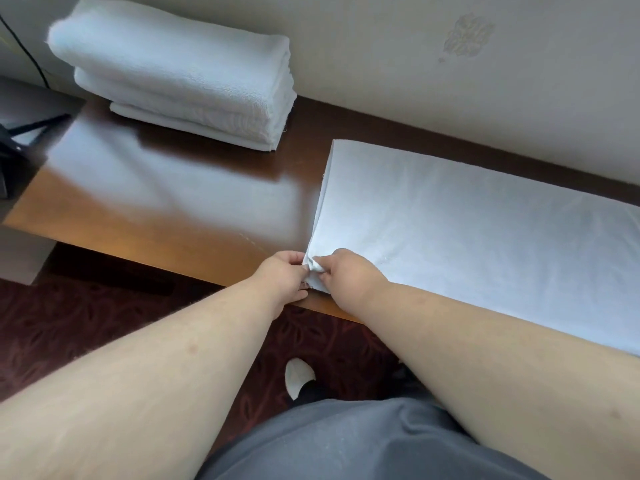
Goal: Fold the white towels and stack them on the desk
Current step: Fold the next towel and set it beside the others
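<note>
I have both hands at the front edge of the desk (pixel 156 188), pinching the same near-left corner of a white towel (pixel 485 230). The left hand (pixel 282 275) comes in from the bare wood side, thumb and fingertips closed on the corner's outer edge. The right hand (pixel 346 271) rests on the cloth, its fingers clamped on a small bunched fold of the same corner, the two hands almost touching. The corner hangs just over the desk's front edge.

The towel lies flat in a long strip, at least doubled to judge by the layered left edge, running from the middle of the desk off toward its right end, its far long side close to the wall (pixel 381 64). Its right end is out of view.

At the back left corner of the desk, against the wall, sits a stack of folded towels (pixel 180 81), well apart from the flat towel, with bare glossy wood between them.

Below the desk's front edge I see patterned dark red carpet (pixel 69 323), grey trousers (pixel 346 445) and the white toe of a slipper (pixel 298 375).
</note>
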Motion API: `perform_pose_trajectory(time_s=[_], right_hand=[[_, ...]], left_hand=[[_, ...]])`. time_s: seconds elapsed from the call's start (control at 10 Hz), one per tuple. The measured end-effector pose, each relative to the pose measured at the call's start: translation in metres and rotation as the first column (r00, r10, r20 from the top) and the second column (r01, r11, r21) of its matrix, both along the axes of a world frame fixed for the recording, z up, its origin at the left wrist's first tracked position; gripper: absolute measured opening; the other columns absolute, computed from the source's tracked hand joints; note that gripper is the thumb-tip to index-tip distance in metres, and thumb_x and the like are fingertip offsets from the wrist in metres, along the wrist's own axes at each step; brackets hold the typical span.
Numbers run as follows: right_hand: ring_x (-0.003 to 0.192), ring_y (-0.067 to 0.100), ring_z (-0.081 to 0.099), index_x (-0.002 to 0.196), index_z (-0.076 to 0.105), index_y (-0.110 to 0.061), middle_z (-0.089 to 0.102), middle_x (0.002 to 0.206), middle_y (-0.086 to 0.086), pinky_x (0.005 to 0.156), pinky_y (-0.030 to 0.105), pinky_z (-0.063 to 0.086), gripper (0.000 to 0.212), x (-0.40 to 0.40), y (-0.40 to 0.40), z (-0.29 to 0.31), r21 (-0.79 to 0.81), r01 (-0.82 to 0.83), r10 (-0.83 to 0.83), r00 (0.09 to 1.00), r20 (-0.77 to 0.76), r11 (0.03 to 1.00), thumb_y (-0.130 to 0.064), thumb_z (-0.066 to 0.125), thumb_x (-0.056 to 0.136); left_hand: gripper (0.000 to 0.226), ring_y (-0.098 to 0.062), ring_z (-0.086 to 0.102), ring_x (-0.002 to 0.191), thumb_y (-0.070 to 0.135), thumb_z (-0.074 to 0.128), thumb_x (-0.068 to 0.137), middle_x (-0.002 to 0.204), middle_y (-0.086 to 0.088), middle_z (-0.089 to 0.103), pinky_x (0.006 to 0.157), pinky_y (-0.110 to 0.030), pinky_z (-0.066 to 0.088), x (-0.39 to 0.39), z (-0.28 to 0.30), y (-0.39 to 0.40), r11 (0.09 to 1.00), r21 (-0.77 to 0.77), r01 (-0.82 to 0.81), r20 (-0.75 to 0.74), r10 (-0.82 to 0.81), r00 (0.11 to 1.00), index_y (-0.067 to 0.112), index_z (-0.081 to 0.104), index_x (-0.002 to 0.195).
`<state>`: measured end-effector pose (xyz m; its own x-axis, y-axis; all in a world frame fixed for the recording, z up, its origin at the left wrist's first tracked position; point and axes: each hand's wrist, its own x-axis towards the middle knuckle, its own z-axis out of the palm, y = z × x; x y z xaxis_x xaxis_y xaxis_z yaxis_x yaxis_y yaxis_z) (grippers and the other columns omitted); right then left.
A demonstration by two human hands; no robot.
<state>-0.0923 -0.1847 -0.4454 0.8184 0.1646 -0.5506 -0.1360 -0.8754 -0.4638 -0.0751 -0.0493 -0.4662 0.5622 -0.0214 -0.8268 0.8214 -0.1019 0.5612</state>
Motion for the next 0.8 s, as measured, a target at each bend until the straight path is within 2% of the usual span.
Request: perform_pose_trajectory(time_s=[0.1, 0.2, 0.3, 0.4, 0.5, 0.6, 0.7, 0.8], right_hand=[[0.115, 0.03, 0.06, 0.135, 0.058, -0.014, 0.063, 0.125, 0.01, 0.088, 0.03, 0.044, 0.035, 0.001, -0.003, -0.007, -0.019, -0.075, 0.072, 0.988, -0.134, 0.997, -0.012, 0.046, 0.102], [0.133, 0.019, 0.048, 0.146, 0.049, -0.024, 0.054, 0.144, -0.003, 0.102, 0.021, 0.033, 0.043, -0.008, -0.011, -0.009, 0.093, 0.032, -0.017, 0.987, -0.16, 0.995, -0.018, 0.043, 0.104], [0.132, 0.013, 0.049, 0.139, 0.057, -0.026, 0.056, 0.143, -0.007, 0.105, 0.019, 0.032, 0.042, -0.024, -0.037, -0.002, 0.189, 0.205, -0.21, 0.978, 0.004, 0.96, -0.017, 0.044, 0.1], [0.132, 0.019, 0.044, 0.139, 0.055, -0.025, 0.05, 0.144, -0.002, 0.107, 0.029, 0.037, 0.043, -0.045, -0.095, -0.003, -0.029, 0.269, -0.262, 0.953, 0.149, 0.963, -0.017, 0.045, 0.098], [0.133, 0.022, 0.035, 0.141, 0.048, -0.026, 0.041, 0.146, -0.002, 0.107, 0.035, 0.036, 0.047, -0.084, -0.16, -0.008, -0.266, 0.233, -0.228, 0.972, 0.051, 0.935, -0.015, 0.047, 0.096], [0.126, 0.022, 0.038, 0.138, 0.048, -0.027, 0.043, 0.139, -0.003, 0.1, 0.036, 0.041, 0.053, -0.117, -0.203, -0.014, -0.35, 0.267, -0.268, 0.962, 0.047, 0.898, -0.004, 0.047, 0.091], [0.112, 0.023, 0.045, 0.125, 0.053, -0.022, 0.049, 0.119, 0.0, 0.091, 0.036, 0.046, 0.05, -0.131, -0.223, -0.017, -0.414, 0.273, -0.263, 0.961, 0.082, 0.868, 0.004, 0.049, 0.083], [0.101, 0.023, 0.047, 0.102, 0.052, -0.017, 0.045, 0.097, -0.001, 0.076, 0.033, 0.042, 0.04, -0.137, -0.233, -0.018, -0.45, 0.244, -0.238, 0.969, 0.071, 0.859, 0.009, 0.046, 0.073]], left_hand=[[0.028, -0.015, 0.065, 0.093, 0.012, 0.042, 0.098, 0.112, 0.001, 0.066, 0.079, -0.03, 0.054, -0.001, -0.003, 0.001, 0.999, 0.052, -0.001, 0.066, -0.003, 0.998, 0.03, 0.056, 0.114], [0.029, -0.017, 0.057, 0.098, 0.016, 0.041, 0.096, 0.124, -0.001, 0.056, 0.076, -0.025, 0.046, 0.005, -0.006, -0.001, 0.836, 0.52, 0.176, 0.324, -0.384, 0.865, 0.031, 0.055, 0.117], [0.036, -0.026, 0.044, 0.116, 0.018, 0.051, 0.093, 0.128, -0.001, 0.05, 0.091, -0.037, 0.04, 0.003, -0.001, -0.009, 0.446, 0.861, 0.245, 0.328, -0.855, 0.403, 0.03, 0.057, 0.127], [0.041, -0.023, 0.044, 0.119, 0.021, 0.05, 0.094, 0.133, 0.003, 0.047, 0.092, -0.035, 0.041, -0.003, -0.002, -0.028, 0.095, 0.91, 0.404, 0.155, -0.981, -0.12, 0.031, 0.05, 0.134], [0.041, -0.022, 0.044, 0.117, 0.025, 0.053, 0.094, 0.128, 0.004, 0.047, 0.089, -0.035, 0.045, -0.008, -0.006, -0.046, -0.109, 0.903, 0.417, -0.006, -0.971, -0.24, 0.03, 0.045, 0.134], [0.043, -0.018, 0.042, 0.106, 0.005, 0.05, 0.087, 0.108, 0.006, 0.049, 0.081, -0.033, 0.047, -0.007, -0.011, -0.052, -0.222, 0.886, 0.407, -0.146, -0.967, -0.21, 0.028, 0.046, 0.123], [0.033, -0.016, 0.037, 0.09, 0.0, 0.045, 0.083, 0.088, 0.008, 0.04, 0.07, -0.032, 0.046, -0.001, -0.011, -0.055, -0.335, 0.866, 0.37, -0.26, -0.936, -0.239, 0.024, 0.045, 0.106], [0.029, -0.016, 0.036, 0.085, 0.0, 0.041, 0.082, 0.082, 0.008, 0.031, 0.068, -0.032, 0.044, -0.001, -0.009, -0.066, -0.449, 0.818, 0.359, -0.369, -0.889, -0.27, 0.027, 0.033, 0.092]])
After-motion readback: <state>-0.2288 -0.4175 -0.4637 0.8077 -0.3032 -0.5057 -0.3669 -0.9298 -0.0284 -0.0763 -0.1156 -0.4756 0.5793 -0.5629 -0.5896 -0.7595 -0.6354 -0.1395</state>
